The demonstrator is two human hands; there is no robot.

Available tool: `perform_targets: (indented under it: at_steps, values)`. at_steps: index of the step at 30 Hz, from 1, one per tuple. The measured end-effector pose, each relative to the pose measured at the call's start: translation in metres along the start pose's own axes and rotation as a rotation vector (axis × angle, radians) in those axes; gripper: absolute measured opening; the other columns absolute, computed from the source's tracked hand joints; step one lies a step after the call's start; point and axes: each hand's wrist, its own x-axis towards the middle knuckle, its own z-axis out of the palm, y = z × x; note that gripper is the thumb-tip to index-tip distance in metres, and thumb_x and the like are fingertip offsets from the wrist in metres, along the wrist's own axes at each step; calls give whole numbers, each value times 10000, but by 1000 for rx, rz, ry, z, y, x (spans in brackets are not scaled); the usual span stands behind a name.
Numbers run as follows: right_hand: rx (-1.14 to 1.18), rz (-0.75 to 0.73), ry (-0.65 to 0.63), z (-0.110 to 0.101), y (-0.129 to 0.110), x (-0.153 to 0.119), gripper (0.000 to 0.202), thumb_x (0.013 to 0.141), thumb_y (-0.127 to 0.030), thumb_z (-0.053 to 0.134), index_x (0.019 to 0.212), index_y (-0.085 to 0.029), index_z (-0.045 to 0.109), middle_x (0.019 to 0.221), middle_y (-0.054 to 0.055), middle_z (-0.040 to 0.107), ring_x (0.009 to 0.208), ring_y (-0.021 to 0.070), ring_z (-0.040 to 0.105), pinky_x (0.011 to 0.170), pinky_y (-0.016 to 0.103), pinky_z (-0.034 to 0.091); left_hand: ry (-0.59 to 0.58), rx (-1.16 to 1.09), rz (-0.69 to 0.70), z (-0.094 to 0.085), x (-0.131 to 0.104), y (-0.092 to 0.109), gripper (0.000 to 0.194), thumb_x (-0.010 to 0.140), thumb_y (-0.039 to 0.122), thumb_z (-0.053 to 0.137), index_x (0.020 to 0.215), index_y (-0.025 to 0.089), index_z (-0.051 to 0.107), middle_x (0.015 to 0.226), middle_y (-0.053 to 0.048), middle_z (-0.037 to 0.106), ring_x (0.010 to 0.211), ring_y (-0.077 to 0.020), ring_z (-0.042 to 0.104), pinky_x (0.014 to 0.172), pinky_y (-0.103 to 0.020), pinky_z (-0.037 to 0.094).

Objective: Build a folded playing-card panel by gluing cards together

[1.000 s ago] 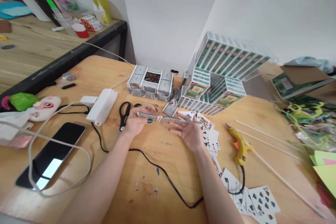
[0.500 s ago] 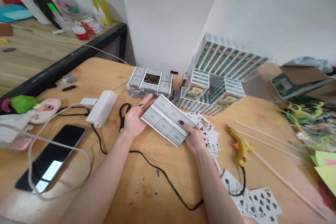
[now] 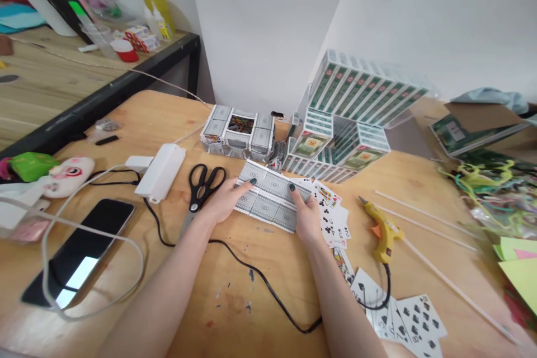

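Between my two hands is a flat panel of joined playing cards [image 3: 268, 194], its grey patterned backs facing up. My left hand [image 3: 226, 198] pinches its left end, thumb on top and fingers underneath. On the right end, my right hand [image 3: 305, 210] grips the same way. Just beyond stands a box-like shape built of playing cards [image 3: 239, 131], with a dark colourful window on top. Black-handled scissors [image 3: 203, 187] lie beside my left wrist, partly under the forearm. Loose playing cards [image 3: 333, 224] are spread beside my right hand.
Stacked green-and-white card boxes [image 3: 348, 117] rise at the back. A yellow glue gun [image 3: 384, 229] and glue sticks [image 3: 444, 229] lie to the right. On the left are a phone [image 3: 79, 251], a white power adapter [image 3: 160, 173] and cables. A black cord [image 3: 260, 274] crosses the front.
My left hand, open under the panel before, now grips its left end with the thumb on top. The panel has turned more level, and the scissors show more fully.
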Motion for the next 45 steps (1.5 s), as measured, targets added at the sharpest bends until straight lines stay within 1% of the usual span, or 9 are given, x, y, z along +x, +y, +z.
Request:
perform_targets:
  at_steps: [4,9,16,20,24,27,31,37,45]
  values:
    - [11,6,10,1,-1,-1,318,687,-407,701,909,-182,658,904,44,722,890,234,658,823,379,491,14,34,5,0,1,-1,365,641,448,728,842,145,692,749,-44,719,817,-235,654,730,-324,481]
    - [-57,-155,84,-5,-4,0,408,696,-344,668,1090,-253,611,1084,20,660,1040,206,570,904,362,417,-8,-219,-112,1,1,10,199,632,296,720,752,144,674,689,-27,696,705,-191,650,659,-280,485]
    - [78,-191,163,-6,3,5,274,618,-347,761,735,-200,562,728,-15,619,656,132,560,679,291,435,-84,-619,-49,0,-8,22,210,695,306,590,814,145,654,745,-54,681,688,-191,632,637,-315,518]
    - [-21,-209,9,0,0,-3,328,619,-323,782,740,-221,495,630,-57,556,541,99,489,559,240,394,-67,-435,16,6,-6,12,222,669,220,668,876,140,661,802,-49,695,765,-183,644,734,-294,506]
    - [-103,-142,-251,5,-5,-12,510,745,-385,679,1190,-292,448,695,-52,594,592,133,542,572,254,438,-8,-95,103,11,-4,2,499,756,280,617,1240,219,513,1069,-52,677,947,-235,635,833,-367,491]
    - [-238,-197,-197,6,-3,-14,591,829,-462,550,1357,-269,367,1006,34,648,898,182,598,786,318,474,41,191,248,16,-5,-4,602,824,307,534,1389,299,327,1322,-37,541,1169,-236,531,963,-385,429]
    - [-387,-210,-65,6,4,-14,645,869,-489,457,1437,-232,290,1129,65,633,1051,213,570,925,381,434,129,373,367,25,-4,-8,557,866,295,455,1404,253,320,1468,-41,376,1321,-207,376,1077,-342,312]
    - [-422,-295,-24,9,12,-16,627,869,-481,448,1432,-238,320,1465,28,380,1373,197,294,1136,392,208,197,419,355,32,-5,-8,533,877,301,438,1396,206,361,1442,-70,423,1314,-206,389,1092,-352,285]
    - [-486,-332,-42,9,13,-17,668,886,-464,428,1450,-139,276,1465,100,376,1390,220,269,1138,400,224,191,511,368,34,-8,-14,559,888,331,428,1417,187,319,1357,-100,509,1235,-246,471,1028,-382,373]
